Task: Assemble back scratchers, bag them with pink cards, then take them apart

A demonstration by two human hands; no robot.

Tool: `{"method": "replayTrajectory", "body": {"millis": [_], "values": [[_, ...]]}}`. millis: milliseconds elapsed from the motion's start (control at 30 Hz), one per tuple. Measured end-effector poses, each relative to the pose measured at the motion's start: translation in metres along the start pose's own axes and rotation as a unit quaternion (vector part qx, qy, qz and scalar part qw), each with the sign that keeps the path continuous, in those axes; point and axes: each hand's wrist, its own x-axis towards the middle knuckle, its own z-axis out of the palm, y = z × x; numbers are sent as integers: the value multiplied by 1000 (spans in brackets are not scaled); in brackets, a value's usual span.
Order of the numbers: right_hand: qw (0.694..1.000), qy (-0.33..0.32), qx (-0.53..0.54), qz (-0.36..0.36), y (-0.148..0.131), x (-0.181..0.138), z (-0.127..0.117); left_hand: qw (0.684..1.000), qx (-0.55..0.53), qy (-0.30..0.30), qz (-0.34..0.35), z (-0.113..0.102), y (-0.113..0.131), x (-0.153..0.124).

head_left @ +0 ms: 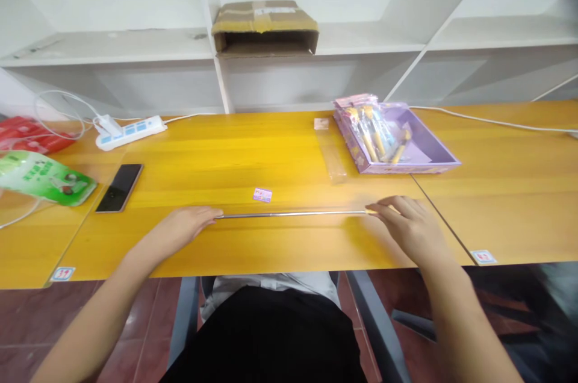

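Note:
A thin metal telescopic rod (289, 214) stretches level between my hands, just over the front part of the yellow table (217, 160). My left hand (192, 223) is closed around its darker left end. At the other end, the fingertips of my right hand (406, 223) pinch a small yellowish tip, mostly hidden by the fingers. Just beyond the rod lies a small purple-and-white card (262, 194). Farther back, to the right, a clear plastic sleeve (332, 157) with a pinkish header lies flat.
A purple tray (433, 136) of bagged yellow-handled items stands at the back right. On the left are a phone (120, 188), a green pouch (45, 177), a red bag (34, 135) and a power strip (132, 132) with cables. A cardboard box (265, 24) sits on the shelf.

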Motion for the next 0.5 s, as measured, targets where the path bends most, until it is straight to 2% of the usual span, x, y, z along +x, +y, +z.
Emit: {"method": "replayTrajectory", "body": {"millis": [100,233,400,500], "values": [[1000,-18,6,18,27,-39,-6,1000,-3,-20,-4,7,-8,-23],[996,-42,-21,81,43,-72,-13,1000,12,-6,-5,7,-10,-39],[983,-90,-13,161,51,-90,-13,1000,13,20,8,3,-16,-46],[980,-77,27,182,45,-89,-9,997,69,32,-10,3,-16,-46]]}}
